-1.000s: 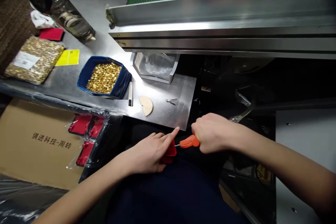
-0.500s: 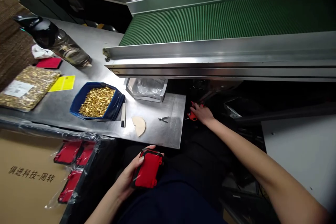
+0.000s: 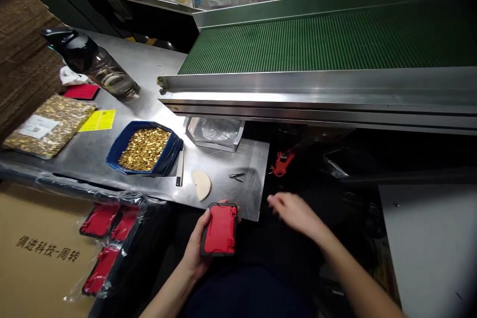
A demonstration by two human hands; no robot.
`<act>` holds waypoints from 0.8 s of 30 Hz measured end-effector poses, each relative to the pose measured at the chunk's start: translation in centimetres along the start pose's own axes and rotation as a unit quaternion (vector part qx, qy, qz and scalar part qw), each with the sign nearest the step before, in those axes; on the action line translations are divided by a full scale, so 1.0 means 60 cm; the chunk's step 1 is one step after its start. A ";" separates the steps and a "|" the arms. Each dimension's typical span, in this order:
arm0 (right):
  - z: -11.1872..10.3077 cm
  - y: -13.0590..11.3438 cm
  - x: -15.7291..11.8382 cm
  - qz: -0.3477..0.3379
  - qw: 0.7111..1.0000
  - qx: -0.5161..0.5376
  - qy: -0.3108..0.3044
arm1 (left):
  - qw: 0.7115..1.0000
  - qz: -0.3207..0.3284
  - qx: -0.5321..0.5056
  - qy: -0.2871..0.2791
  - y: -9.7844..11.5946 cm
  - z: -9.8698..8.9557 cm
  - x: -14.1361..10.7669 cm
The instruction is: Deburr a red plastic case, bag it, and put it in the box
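A red and black case (image 3: 221, 228) lies in my left hand (image 3: 199, 246), its red face up, with the thumb along its left edge and fingertips showing at its far and right sides. To the right, my right hand (image 3: 292, 211) hangs over the dark area past the table corner, thumb and fingers drawn together. Whether anything small is pinched there is too blurred to tell. Beyond that hand lies a red tool (image 3: 282, 164), apart from it. Small metal nippers (image 3: 236, 177) and a cream half-round piece (image 3: 201, 185) rest on the metal table (image 3: 251, 194).
A blue bin (image 3: 115, 151) of gold pieces, a cutter (image 3: 180, 168) and a grey tray (image 3: 216, 145) stand on the table. A bottle (image 3: 112, 77) is farther back. The green conveyor (image 3: 268, 47) crosses above. Bagged red cases (image 3: 99, 220) lie in a carton at left.
My right hand has let go of the red tool and come back toward me. The case in my left hand has moved slightly right and farther from me, and turned more upright. The view has shifted.
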State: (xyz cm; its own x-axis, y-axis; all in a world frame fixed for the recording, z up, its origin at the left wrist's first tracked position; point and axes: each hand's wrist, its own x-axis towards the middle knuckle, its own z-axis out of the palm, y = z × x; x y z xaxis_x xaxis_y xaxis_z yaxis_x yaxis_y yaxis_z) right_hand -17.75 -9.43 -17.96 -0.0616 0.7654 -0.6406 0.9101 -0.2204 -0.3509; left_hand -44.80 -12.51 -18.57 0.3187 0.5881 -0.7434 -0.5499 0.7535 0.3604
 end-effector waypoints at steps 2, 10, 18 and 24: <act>0.047 -0.037 -0.049 -0.055 0.988 0.123 -0.080 | 0.999 0.006 0.042 -0.007 -0.011 0.014 0.015; 0.158 -0.072 -0.067 0.052 0.760 0.647 -0.032 | 0.919 0.206 0.335 -0.001 0.017 0.039 0.056; 0.157 -0.045 -0.013 0.042 0.861 0.505 0.053 | 0.898 0.281 0.323 0.101 0.200 0.091 0.176; 0.125 -0.050 -0.043 0.061 0.962 0.247 0.097 | 0.930 0.238 0.242 0.140 0.263 0.146 0.267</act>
State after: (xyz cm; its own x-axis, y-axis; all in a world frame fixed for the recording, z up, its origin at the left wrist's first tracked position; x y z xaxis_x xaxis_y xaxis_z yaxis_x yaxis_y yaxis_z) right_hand -23.40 -15.32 -20.38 0.1544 0.8030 -0.5756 0.5963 -0.5402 -0.5938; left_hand -41.62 11.37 -19.85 -0.1228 0.8399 -0.5287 -0.1437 0.5121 0.8469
